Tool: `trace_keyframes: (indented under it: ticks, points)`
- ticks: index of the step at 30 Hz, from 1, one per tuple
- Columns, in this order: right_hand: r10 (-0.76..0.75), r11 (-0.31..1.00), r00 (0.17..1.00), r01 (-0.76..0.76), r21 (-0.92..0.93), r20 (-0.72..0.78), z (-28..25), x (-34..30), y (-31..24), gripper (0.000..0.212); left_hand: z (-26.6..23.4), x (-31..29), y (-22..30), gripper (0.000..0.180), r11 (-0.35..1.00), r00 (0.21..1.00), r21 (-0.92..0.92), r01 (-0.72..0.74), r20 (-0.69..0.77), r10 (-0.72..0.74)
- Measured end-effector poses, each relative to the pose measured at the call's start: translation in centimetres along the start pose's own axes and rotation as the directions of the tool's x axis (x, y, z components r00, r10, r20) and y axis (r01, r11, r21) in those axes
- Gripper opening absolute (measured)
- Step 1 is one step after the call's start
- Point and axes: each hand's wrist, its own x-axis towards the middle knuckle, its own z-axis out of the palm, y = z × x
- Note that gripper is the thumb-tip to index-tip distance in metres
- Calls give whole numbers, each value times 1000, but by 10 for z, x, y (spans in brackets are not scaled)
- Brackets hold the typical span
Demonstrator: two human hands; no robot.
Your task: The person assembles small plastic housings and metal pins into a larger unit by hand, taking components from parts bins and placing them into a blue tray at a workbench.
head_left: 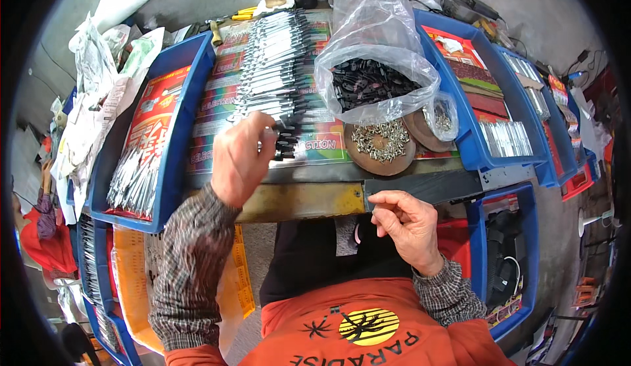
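Note:
My left hand (244,155) is curled closed at the near end of a long row of slim metal pieces with black ends (275,67). What its fingers hold, if anything, is hidden behind the hand. Black ends of the nearest pieces (285,144) show just right of its fingers. Over the table's front edge, my right hand (409,226) is pinched, thumb against forefinger; anything between them is too small to name. Beyond it, a round wooden dish (358,162) bears a heap of small metal rivets or screws (384,141). Behind that, a clear plastic bag (371,21) gapes over black parts (374,83).
A blue bin (172,129) with thin metal strips (135,178) stands at left; another blue bin (463,159) with flat metal pieces (505,139) is at right. A small clear bag (445,117) leans on a second dish. Below the table, a blue bin (478,261) holds black items.

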Motion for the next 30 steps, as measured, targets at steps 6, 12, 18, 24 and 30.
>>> trace_keyframes:
  ticks: [6, 12, 18, 24, 30]
  points:
    - [11, 1000, 999, -12, 21, 39, -2, 3, 1, 19, 21, 48, -57, 18, 990, 997, 129, -63, -38, 68]
    - [-10, 998, 1000, 12, -67, 27, -2, 4, 1, 13, 60, 78, -74, 14, 994, 999, 105, -32, -28, 35]
    - [-85, 989, 994, 92, -119, 69, -3, 5, 1, 13, 76, 93, -87, 14, 988, 999, 152, 6, -35, 0]
    - [-134, 977, 987, 146, -153, 87, -5, 7, 2, 14, 83, 99, -87, 14, 985, 1000, 169, 27, 2, -27]
    - [-140, 971, 988, 151, -186, 70, -5, 6, 1, 15, 83, 103, -81, 15, 981, 999, 192, 30, 31, -37]
